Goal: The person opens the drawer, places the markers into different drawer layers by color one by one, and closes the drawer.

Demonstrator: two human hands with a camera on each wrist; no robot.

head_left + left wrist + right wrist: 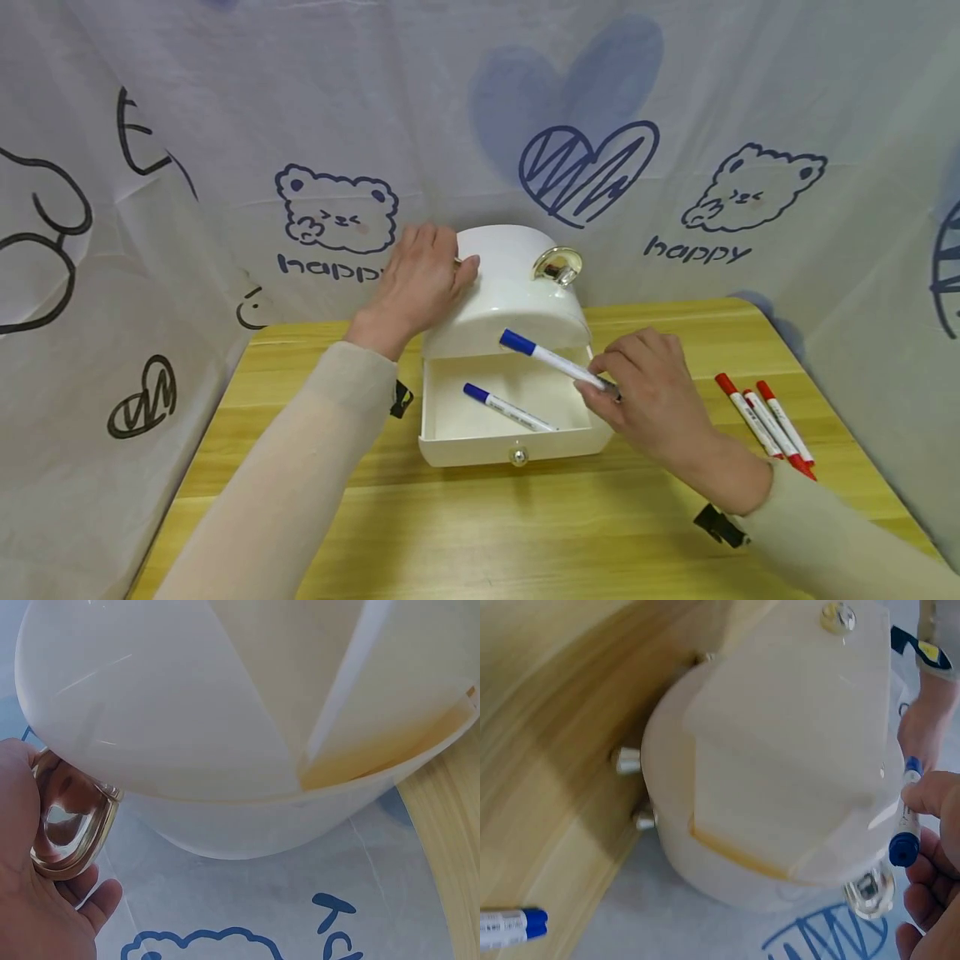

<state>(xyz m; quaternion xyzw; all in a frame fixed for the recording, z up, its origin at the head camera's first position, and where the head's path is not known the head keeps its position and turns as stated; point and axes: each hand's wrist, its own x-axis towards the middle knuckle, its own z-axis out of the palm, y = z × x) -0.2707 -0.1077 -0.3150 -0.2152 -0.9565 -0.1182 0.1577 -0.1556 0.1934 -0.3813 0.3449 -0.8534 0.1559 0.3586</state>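
A white storage box point(510, 279) with a domed top stands at the back of the table, its drawer point(517, 446) pulled out. At the box's left side, my left hand point(420, 279) grips a gold handle point(71, 817). My right hand point(652, 396) pinches a blue-capped marker point(551, 358) near one end, between thumb and fingers. This marker is held tilted over the drawer, blue cap toward the box. Inside the drawer lies a second blue-capped marker point(510, 408). In the right wrist view, the held marker point(909, 814) shows beside the box.
Several red-capped markers point(772, 425) lie together on the table's right side. A blue-ended marker point(510, 928) lies on the wood in the right wrist view. A second gold handle point(558, 267) juts from the box's right side. Printed cloth point(465, 100) hangs close behind.
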